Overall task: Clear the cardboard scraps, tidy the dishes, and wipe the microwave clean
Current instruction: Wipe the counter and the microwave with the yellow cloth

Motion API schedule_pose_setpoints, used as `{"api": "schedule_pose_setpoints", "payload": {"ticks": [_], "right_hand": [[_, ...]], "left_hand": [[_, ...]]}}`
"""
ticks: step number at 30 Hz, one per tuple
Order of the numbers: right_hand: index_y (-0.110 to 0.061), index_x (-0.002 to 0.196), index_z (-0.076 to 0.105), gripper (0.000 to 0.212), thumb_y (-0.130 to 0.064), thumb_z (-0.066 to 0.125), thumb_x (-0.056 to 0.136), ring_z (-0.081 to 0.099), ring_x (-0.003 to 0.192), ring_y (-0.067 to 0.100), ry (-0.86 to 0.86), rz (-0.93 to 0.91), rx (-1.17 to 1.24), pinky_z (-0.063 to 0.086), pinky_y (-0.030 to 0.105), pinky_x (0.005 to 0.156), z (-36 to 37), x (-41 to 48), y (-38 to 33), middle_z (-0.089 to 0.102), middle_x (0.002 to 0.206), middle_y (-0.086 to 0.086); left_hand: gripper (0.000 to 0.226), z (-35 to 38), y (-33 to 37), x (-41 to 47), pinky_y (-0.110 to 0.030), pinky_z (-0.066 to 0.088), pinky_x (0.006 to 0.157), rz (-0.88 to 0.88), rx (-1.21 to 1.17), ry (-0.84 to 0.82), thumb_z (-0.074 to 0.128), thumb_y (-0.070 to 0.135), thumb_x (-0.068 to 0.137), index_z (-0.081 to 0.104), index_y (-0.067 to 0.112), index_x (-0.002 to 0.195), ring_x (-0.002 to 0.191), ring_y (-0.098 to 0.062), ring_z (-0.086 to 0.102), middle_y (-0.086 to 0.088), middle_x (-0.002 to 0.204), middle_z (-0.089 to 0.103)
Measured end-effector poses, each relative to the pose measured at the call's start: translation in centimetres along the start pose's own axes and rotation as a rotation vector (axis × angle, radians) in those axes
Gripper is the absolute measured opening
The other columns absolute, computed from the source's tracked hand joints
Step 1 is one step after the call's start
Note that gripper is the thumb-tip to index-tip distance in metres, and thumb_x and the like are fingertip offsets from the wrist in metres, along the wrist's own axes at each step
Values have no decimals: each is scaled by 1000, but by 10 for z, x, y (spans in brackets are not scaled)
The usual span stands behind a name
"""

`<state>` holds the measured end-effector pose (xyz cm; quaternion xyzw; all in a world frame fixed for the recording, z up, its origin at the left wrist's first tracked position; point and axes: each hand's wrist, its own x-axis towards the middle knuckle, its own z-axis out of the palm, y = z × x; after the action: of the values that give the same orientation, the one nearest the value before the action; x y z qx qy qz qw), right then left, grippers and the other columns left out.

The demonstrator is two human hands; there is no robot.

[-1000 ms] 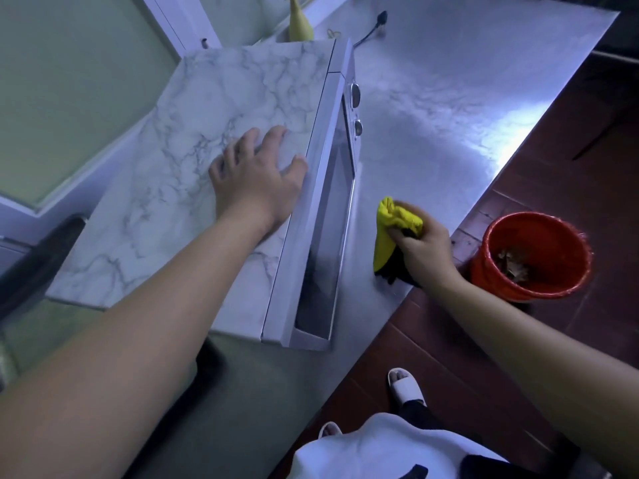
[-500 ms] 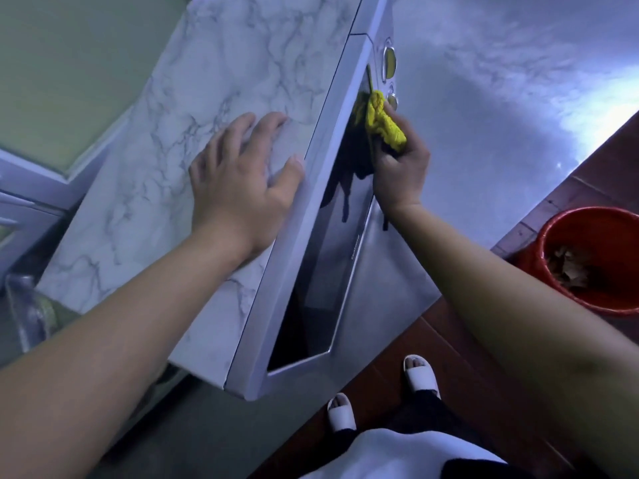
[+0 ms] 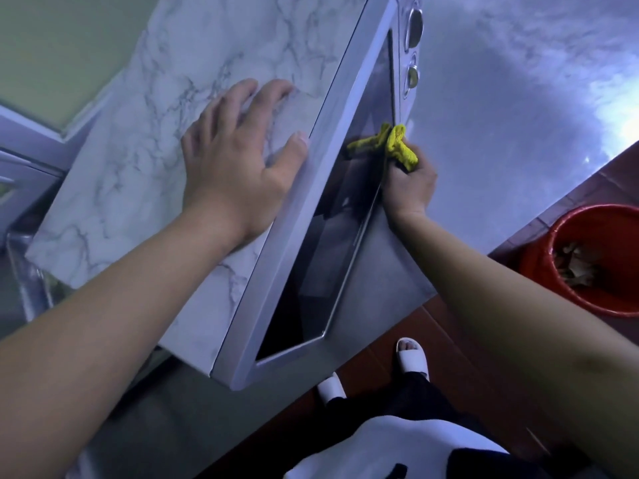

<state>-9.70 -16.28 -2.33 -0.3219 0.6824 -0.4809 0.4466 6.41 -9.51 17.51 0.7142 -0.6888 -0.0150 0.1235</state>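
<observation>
Over the last second the right hand [image 3: 408, 183] has carried the yellow cloth [image 3: 397, 146] from above the counter [image 3: 501, 115] edge onto the microwave [image 3: 138, 150] front. In the last half second it has slid the cloth from beside the knobs [image 3: 412, 76] down the right edge of the door glass [image 3: 332, 243], while the left hand [image 3: 238, 160] has stayed where it was. In the head view, the only one, the left hand lies flat with fingers spread on the marbled top of the microwave, thumb at the front edge, gripping nothing. The right hand is clenched round the bunched cloth, which touches the glass near its right border, below the lower knob. The microwave sits on the counter at an angle, its front corner overhanging the counter edge. On the floor to the right stands a red bucket [image 3: 594, 302] with cardboard scraps [image 3: 574, 267] inside, so that part of the task looks done; no dishes are in view. The step in hand appears to be wiping the door. To do it well, the left hand should probably keep pressing down so the microwave does not shift further off the edge. The cloth would cover more glass if spread flatter, worked in overlapping strokes along the whole pane and its frame, then round the knobs.
</observation>
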Motion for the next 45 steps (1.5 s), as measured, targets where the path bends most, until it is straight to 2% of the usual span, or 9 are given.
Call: {"api": "schedule_pose_setpoints", "payload": {"ticks": [5, 13, 17, 21, 23, 27, 32, 36, 45], "right_hand": [[-21, 111, 74, 30, -14, 63, 84, 65, 86, 20, -121, 31, 5, 53, 47, 87, -18, -63, 27, 71, 88, -3], [-21, 124, 70, 48, 6, 70, 84, 66, 114, 11, -388, 117, 95, 52, 35, 101, -59, -206, 85, 72, 121, -4], [-22, 124, 71, 47, 5, 69, 85, 68, 98, 5, -456, 154, 71, 55, 28, 88, -67, -205, 85, 75, 110, -5], [-17, 112, 77, 34, 3, 67, 87, 71, 92, 18, -568, 199, 51, 58, 46, 84, -81, -223, 88, 77, 95, 3], [-13, 107, 78, 28, 4, 69, 87, 72, 95, 19, -672, 230, 59, 57, 44, 86, -89, -232, 85, 78, 95, 3], [-10, 102, 77, 34, 15, 67, 81, 71, 87, 11, -838, 363, 86, 56, 28, 83, -103, -200, 64, 78, 93, 1], [-9, 110, 75, 38, 7, 67, 77, 70, 104, 37, -881, 640, 292, 56, 47, 93, -141, -159, 35, 73, 111, 21], [0, 119, 70, 41, -6, 66, 78, 67, 111, 39, -1010, 801, 497, 56, 46, 89, -165, -133, 25, 68, 122, 24], [-2, 126, 67, 37, -15, 63, 91, 60, 126, 30, -1122, 642, 719, 51, 42, 100, -170, -89, 0, 64, 132, 16]], "left_hand": [[52, 0, 1, -1, -44, 19, 114, -6, 5, -3, 35, 59, 87, 40, 49, 137, 140, -18, 31, 9, 151, 37], [50, -1, 0, 0, -47, 24, 112, -9, 5, 2, 39, 55, 87, 39, 48, 136, 137, -22, 34, 11, 148, 40], [51, -2, 1, 1, -46, 24, 113, -17, 16, 4, 40, 55, 87, 41, 47, 138, 138, -22, 34, 11, 149, 40], [52, -2, 2, 1, -46, 23, 114, -19, 13, 5, 38, 56, 87, 41, 47, 138, 138, -22, 34, 10, 150, 40], [52, -1, 1, 0, -46, 23, 114, -22, 8, 7, 37, 57, 86, 41, 48, 137, 138, -22, 34, 10, 150, 40], [52, -1, -1, 2, -46, 21, 115, -30, 0, -2, 36, 59, 86, 40, 50, 137, 140, -22, 32, 10, 152, 38], [51, 0, -1, 4, -45, 20, 114, -23, -7, 2, 36, 61, 85, 41, 52, 135, 139, -20, 33, 11, 151, 39], [50, 1, -4, 4, -45, 20, 114, -25, -13, 13, 37, 62, 84, 41, 52, 134, 139, -21, 33, 9, 152, 39], [52, 1, -4, 3, -41, 15, 115, -32, -13, 7, 38, 61, 84, 42, 52, 135, 140, -17, 31, 10, 152, 37]]}}
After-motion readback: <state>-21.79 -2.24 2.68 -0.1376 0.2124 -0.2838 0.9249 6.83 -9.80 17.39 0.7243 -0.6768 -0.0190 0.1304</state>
